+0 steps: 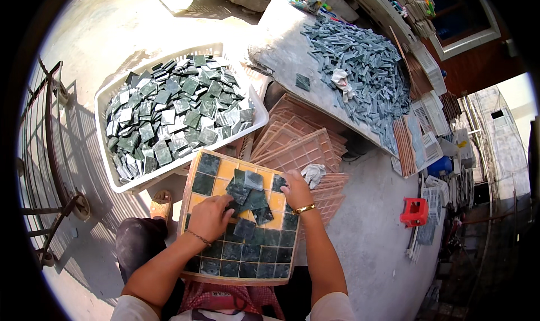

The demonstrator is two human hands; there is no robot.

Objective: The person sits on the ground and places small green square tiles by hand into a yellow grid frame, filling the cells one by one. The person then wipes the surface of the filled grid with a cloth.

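Note:
On my lap lies a shallow gridded tray (238,279) with a yellow-orange base. Dark green square stone tiles (250,253) fill its near rows, and a few sit along its left side. A loose pile of tiles (239,190) overlaps askew in the middle, over bare yellow cells. My left hand (209,218), with a thin bracelet at the wrist, has its fingers curled on a tile at the pile's left edge. At the tray's upper right, my right hand (297,191), with a gold bangle below it, pinches at a tile (278,182) by the rim.
A white plastic crate (256,118) heaped with green tiles stands ahead-left. Gridded trays (309,149) are stacked beyond mine, with a crumpled white cloth (313,174). A table (287,56) bears a heap of narrow stone strips (360,68). A red stool (414,212) stands right; a metal railing (53,152) left.

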